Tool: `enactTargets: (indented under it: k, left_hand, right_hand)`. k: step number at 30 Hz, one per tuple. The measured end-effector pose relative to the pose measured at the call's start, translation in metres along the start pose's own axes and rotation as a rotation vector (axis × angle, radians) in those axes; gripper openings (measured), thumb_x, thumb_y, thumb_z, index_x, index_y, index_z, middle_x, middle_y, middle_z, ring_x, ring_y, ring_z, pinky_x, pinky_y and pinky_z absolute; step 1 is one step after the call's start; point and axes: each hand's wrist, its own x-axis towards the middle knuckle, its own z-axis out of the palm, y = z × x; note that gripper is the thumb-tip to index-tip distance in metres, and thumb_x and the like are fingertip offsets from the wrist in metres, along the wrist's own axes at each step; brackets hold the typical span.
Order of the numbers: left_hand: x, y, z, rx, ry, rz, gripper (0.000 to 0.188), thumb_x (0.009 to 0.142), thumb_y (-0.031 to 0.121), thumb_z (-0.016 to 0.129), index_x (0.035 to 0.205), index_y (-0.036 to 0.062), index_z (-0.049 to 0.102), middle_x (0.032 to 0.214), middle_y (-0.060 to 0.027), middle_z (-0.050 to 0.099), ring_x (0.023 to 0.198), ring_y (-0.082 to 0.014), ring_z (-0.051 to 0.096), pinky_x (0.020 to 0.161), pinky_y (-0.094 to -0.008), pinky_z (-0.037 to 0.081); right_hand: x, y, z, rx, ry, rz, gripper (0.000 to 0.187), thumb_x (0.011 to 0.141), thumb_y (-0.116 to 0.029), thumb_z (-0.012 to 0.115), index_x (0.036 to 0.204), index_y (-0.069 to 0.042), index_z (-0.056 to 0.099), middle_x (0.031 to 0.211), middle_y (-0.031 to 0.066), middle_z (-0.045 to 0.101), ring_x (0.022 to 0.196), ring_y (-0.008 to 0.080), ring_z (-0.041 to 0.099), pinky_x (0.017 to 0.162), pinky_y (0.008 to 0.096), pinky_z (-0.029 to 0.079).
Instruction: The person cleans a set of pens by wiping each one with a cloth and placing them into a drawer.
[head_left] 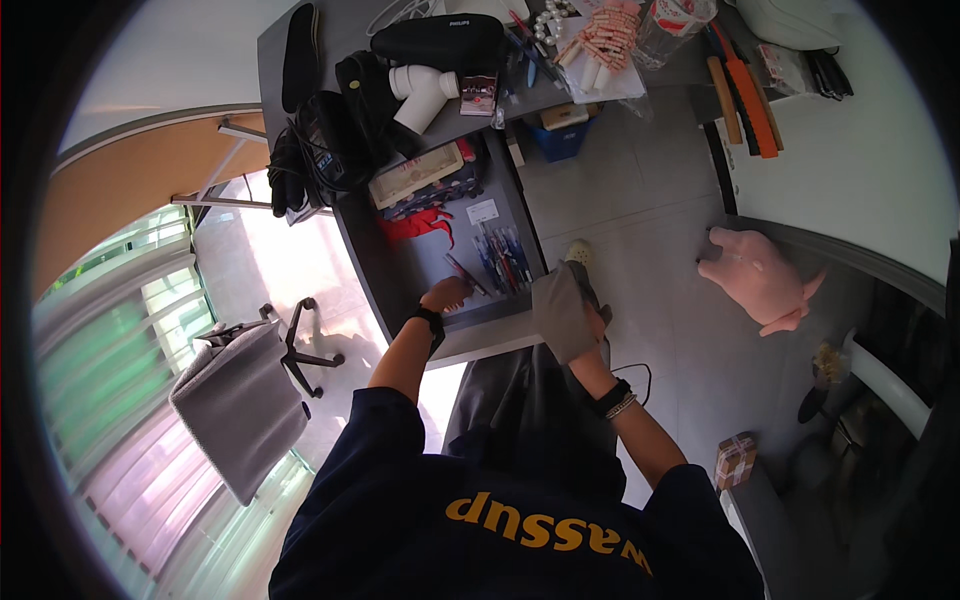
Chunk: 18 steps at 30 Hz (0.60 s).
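Observation:
My left hand (447,294) is inside an open grey drawer (405,272), near its front, with its fingers closed on a slim dark pen (462,271). Just right of that hand, several pens (502,258) lie in a loose bundle on the drawer bottom. A grey cloth (563,312) hangs in my right hand (596,326) at the drawer's right front corner. The cloth covers most of those fingers. Farther back in the drawer are a red cloth item (420,226), a dark patterned pouch (437,193), a white label (482,211) and a cream box (415,177).
The desk (560,95) above bears a black case (437,41), white bottles (425,95), a black bag (335,140) and a clear cup (672,25). A grey office chair (245,405) stands left. On the floor are a blue bin (560,143) and a pink plush toy (760,278).

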Motion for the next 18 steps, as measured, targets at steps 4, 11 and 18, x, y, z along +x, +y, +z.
enactTargets:
  k: [4, 11, 18]
  left_hand:
    - [-0.002, 0.027, 0.002, 0.033, -0.138, -0.092, 0.053, 0.076, 0.059, 0.039, 0.076, 0.0115, 0.061, 0.061, -0.0013, 0.059, 0.052, -0.0132, 0.052, 0.046, -0.0272, 0.042]
    - [-0.012, 0.050, -0.006, 0.144, -0.107, -0.056, 0.066, 0.074, 0.067, 0.033, 0.070, 0.0091, 0.064, 0.072, -0.0024, 0.064, 0.057, -0.0119, 0.052, 0.053, -0.0265, 0.043]
    - [-0.027, 0.042, 0.001, -0.110, 0.226, 0.055, 0.032, 0.073, 0.031, 0.046, 0.065, 0.0041, 0.062, 0.059, -0.0080, 0.061, 0.052, -0.0165, 0.060, 0.048, -0.0300, 0.047]
  right_hand:
    - [0.005, 0.038, -0.018, 0.574, -0.153, 0.127, 0.023, 0.074, -0.009, 0.047, 0.094, 0.003, 0.051, 0.089, 0.0136, 0.052, 0.096, 0.0259, 0.049, 0.096, 0.0395, 0.032]
    - [0.000, 0.019, -0.013, 0.753, -0.170, 0.287, 0.022, 0.076, -0.008, 0.045, 0.094, 0.003, 0.052, 0.091, 0.0121, 0.051, 0.096, 0.0258, 0.049, 0.095, 0.0379, 0.032]
    - [-0.027, -0.064, 0.015, -0.637, -0.458, 0.074, 0.039, 0.077, -0.008, 0.049, 0.115, -0.002, 0.041, 0.117, 0.0068, 0.044, 0.108, 0.0178, 0.042, 0.093, 0.0280, 0.033]
